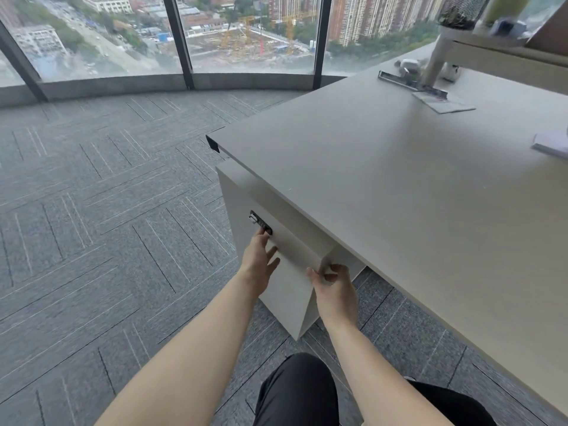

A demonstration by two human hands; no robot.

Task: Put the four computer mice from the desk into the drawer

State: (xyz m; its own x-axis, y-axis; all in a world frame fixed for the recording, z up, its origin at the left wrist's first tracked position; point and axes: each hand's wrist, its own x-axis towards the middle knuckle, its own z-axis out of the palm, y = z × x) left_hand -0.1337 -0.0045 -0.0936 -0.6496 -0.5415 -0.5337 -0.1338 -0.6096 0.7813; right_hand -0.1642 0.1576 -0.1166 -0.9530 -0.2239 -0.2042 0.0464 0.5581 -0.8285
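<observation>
A pale drawer cabinet (289, 290) stands under the left corner of the grey desk (399, 186). Its top drawer front (295, 241) carries a small black lock (261, 224). My left hand (259, 265) lies flat on the drawer front just below the lock, fingers spread. My right hand (333, 290) pinches the right edge of the drawer front. At the desk's far end lie a grey mouse (408, 66) and a white mouse (450, 72), partly hidden behind a white stand leg (436, 59). No other mice are visible.
A metal bracket and a flat grey plate (442, 103) lie near the stand leg. A pale pad (553, 144) sits at the desk's right edge. A shelf with a mesh cup (461, 10) stands above. Grey carpet (107, 226) and tall windows lie to the left. My dark-trousered knees are below.
</observation>
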